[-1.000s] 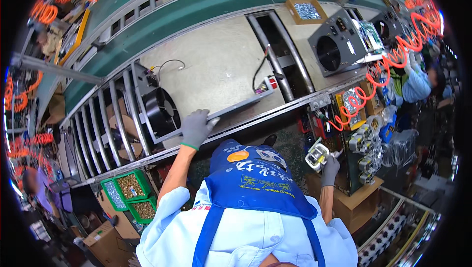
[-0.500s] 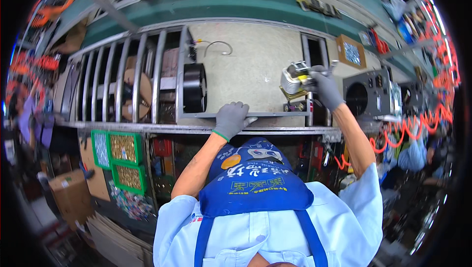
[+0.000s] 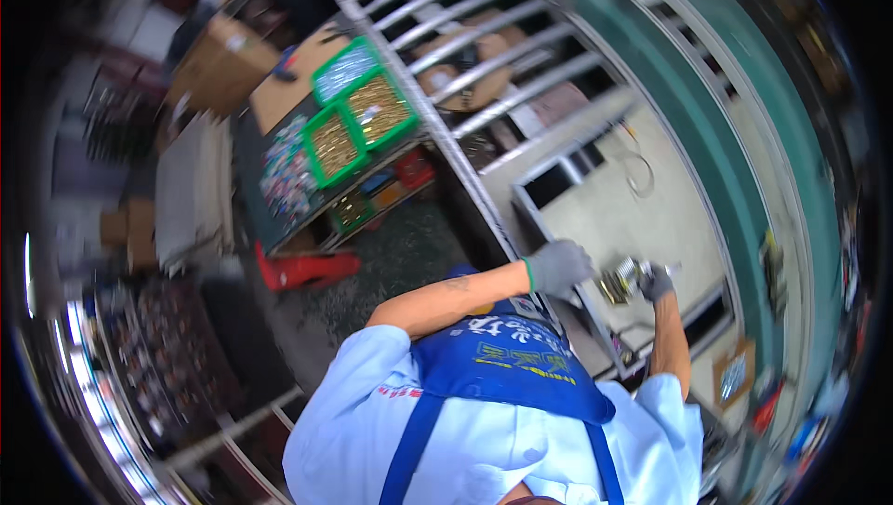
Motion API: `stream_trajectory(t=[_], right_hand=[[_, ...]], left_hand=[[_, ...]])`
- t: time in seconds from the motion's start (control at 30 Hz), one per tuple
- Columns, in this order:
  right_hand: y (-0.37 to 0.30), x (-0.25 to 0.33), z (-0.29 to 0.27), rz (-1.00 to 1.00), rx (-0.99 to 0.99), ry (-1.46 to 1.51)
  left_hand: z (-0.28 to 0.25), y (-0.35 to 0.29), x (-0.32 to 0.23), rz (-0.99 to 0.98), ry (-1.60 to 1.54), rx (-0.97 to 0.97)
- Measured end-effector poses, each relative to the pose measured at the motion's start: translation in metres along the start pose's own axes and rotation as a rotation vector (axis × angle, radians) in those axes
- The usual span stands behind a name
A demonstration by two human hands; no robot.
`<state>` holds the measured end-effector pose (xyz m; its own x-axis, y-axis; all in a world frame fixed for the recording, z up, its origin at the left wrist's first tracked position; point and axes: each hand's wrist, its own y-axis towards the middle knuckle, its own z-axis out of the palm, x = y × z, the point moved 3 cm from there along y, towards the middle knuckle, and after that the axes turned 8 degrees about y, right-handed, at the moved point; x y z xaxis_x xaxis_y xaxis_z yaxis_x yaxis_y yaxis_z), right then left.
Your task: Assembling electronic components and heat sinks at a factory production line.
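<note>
My gloved right hand [image 3: 657, 285] is closed on a small ribbed metal assembly [image 3: 618, 282], silvery with brass-coloured plates, held over a pale grey panel [image 3: 642, 212]. A light, slim end sticks out past that hand; what it belongs to is too blurred to tell. Close by, on the side toward my body, my gloved left hand [image 3: 560, 268] hovers by the panel's raised near edge. Its fingers look bunched but are smeared by motion. A thin curved wire [image 3: 640, 175] lies at the panel's far end.
Metal roller bars [image 3: 493, 59] continue the bench at upper left. Green bins [image 3: 377, 110] of brass and silver fasteners stand on a side table, next to a heap of small coloured parts [image 3: 286, 170]. A red stool-like object [image 3: 307, 268] is below. A green conveyor [image 3: 735, 179] runs beyond.
My view has swung left, so the bench now slants and the side table shows more fully. My left hand has come off the panel edge; my right hand keeps the assembly, nearer my left.
</note>
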<state>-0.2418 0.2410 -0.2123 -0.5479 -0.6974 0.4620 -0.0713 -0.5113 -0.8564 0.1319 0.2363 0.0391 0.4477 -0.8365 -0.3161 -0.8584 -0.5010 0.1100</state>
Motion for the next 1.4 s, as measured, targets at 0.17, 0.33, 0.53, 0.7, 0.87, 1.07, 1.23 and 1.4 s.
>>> stream_trajectory(t=[0.17, 0.33, 0.53, 0.7, 0.87, 1.07, 1.23, 1.4], right_hand=[[0.007, 0.010, 0.000, -0.061, -0.240, -0.129], [-0.021, 0.011, 0.018, -0.019, -0.358, -0.079], [-0.018, 0.015, 0.012, -0.089, -0.418, -0.084], [-0.014, 0.042, 0.005, -0.336, -0.625, -0.999], [-0.079, 0.064, 0.046, -0.398, -0.704, -1.043], [-0.196, 0.056, 0.185, -0.743, -0.657, -0.775], [-0.250, 0.031, 0.302, -0.938, -0.554, -0.855], [-0.263, 0.002, 0.426, -1.113, -0.476, -1.072]], left_hand=[[-0.018, -0.010, -0.008, 0.021, 0.005, -0.228], [-0.031, -0.083, 0.019, -0.364, 0.017, -0.582], [-0.004, -0.212, 0.124, -1.040, -0.121, -0.438], [0.004, -0.289, 0.216, -1.210, -0.056, -0.350], [-0.027, -0.325, 0.333, -1.260, 0.067, -0.234], [-0.041, -0.326, 0.436, -1.102, -0.048, 0.007], [-0.043, -0.320, 0.459, -1.032, -0.099, 0.108], [-0.038, -0.331, 0.461, -0.997, -0.147, 0.065]])
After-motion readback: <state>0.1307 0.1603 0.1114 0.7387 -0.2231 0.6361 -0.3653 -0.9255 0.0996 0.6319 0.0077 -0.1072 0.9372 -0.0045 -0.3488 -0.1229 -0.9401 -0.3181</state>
